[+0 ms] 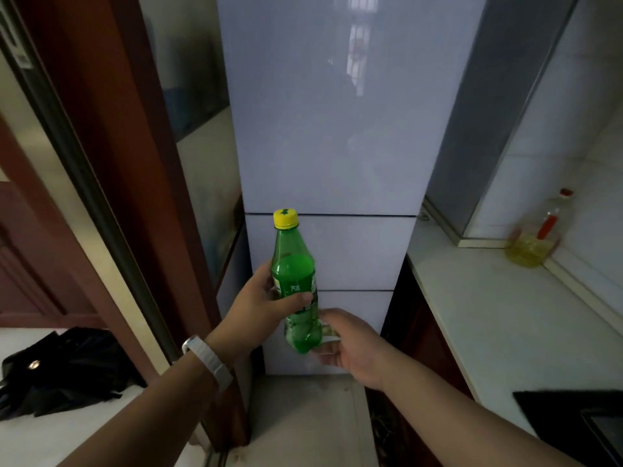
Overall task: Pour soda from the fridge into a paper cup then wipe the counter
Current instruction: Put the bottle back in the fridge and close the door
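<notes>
Head view, looking forward and down: a green soda bottle (297,284) with a yellow screw cap (286,219) is held upright in front of the fridge (333,129), whose doors all appear closed. Left hand (266,308) is wrapped around the labelled mid-body of the bottle, thumb across the front and fingers closed behind it; a pale wristband (207,360) sits on that wrist. Right hand (350,345) is beside and below the bottle's base, fingers loosely curled and touching or nearly touching the bottom; whether it bears any weight cannot be told, and it is not visibly closed on the bottle. To the right of the fridge runs a pale counter (505,315), with a bottle of yellow oil (536,237) standing at its back edge; no paper cup is in view. To the left of the fridge, a dark bag (64,369) lies on a white surface. Judged from its look, the bottle is thin, springy plastic, partly filled and so moderately light; it would dent under a hard squeeze and may be slick if cold and damp. The ribbed waist under the label offers the firmest hold, leaving the other hand free for the cap, which is still on.
</notes>
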Action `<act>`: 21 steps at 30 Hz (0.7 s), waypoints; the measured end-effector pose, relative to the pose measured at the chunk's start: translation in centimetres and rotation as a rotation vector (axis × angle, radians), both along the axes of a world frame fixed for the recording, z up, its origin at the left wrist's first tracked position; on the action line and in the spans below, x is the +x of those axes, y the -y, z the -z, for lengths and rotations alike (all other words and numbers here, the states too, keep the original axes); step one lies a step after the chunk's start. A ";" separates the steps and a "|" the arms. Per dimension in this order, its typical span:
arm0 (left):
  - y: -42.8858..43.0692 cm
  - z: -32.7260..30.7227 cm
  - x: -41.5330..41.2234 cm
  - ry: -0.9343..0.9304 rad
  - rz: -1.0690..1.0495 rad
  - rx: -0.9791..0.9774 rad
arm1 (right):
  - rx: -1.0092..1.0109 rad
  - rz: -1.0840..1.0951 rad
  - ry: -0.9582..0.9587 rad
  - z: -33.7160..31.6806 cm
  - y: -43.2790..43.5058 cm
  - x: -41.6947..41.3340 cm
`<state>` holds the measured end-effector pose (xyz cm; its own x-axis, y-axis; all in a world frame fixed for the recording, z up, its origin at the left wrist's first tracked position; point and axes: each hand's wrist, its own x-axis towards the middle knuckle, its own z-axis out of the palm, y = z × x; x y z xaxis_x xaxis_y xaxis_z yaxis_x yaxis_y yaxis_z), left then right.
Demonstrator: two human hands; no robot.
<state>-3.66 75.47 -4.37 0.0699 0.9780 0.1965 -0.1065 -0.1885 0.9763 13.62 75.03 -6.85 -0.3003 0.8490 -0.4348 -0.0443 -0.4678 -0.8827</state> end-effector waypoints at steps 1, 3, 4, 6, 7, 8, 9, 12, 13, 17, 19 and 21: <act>-0.8 -0.4 -0.9 -0.002 -0.010 0.014 | 0.015 0.000 -0.001 -0.3 -0.8 -0.9; -2.2 -1.2 -2.3 -0.034 -0.038 0.039 | 0.034 -0.001 -0.004 -0.9 -2.3 -2.5; -2.8 -1.5 -2.9 -0.049 -0.055 0.045 | 0.040 -0.004 -0.005 -1.2 -2.9 -3.3; -3.9 -2.2 -4.2 -0.057 -0.090 0.047 | 0.050 -0.026 -0.014 -1.8 -4.3 -4.6; -4.4 -2.5 -4.8 -0.061 -0.104 0.055 | 0.059 -0.046 -0.014 -2.2 -5.0 -5.2; -5.0 -2.8 -5.3 -0.067 -0.115 0.064 | 0.072 -0.067 -0.009 -2.5 -5.8 -5.8; -5.5 -3.2 -5.9 -0.070 -0.126 0.069 | 0.085 -0.082 0.000 -2.8 -6.6 -6.3; -7.1 -4.1 -7.2 -0.076 -0.182 0.074 | 0.121 -0.116 0.020 -3.5 -9.1 -7.8; -7.7 -4.4 -7.5 -0.075 -0.202 0.073 | 0.127 -0.136 0.019 -3.6 -10.0 -8.2; -10.0 -5.0 -8.6 -0.126 -0.292 0.068 | 0.132 -0.229 -0.006 -3.6 -13.8 -9.4; -11.2 -5.4 -9.0 -0.163 -0.339 0.064 | 0.133 -0.272 -0.014 -3.5 -16.1 -9.8; -12.2 -5.9 -9.3 -0.209 -0.393 0.069 | 0.128 -0.301 -0.003 -3.7 -18.6 -10.2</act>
<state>-12.97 87.66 1.56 -0.2587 0.9235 0.2834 0.1847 -0.2407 0.9529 3.38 93.58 -3.16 -0.5477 0.7692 -0.3292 0.0765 -0.3458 -0.9352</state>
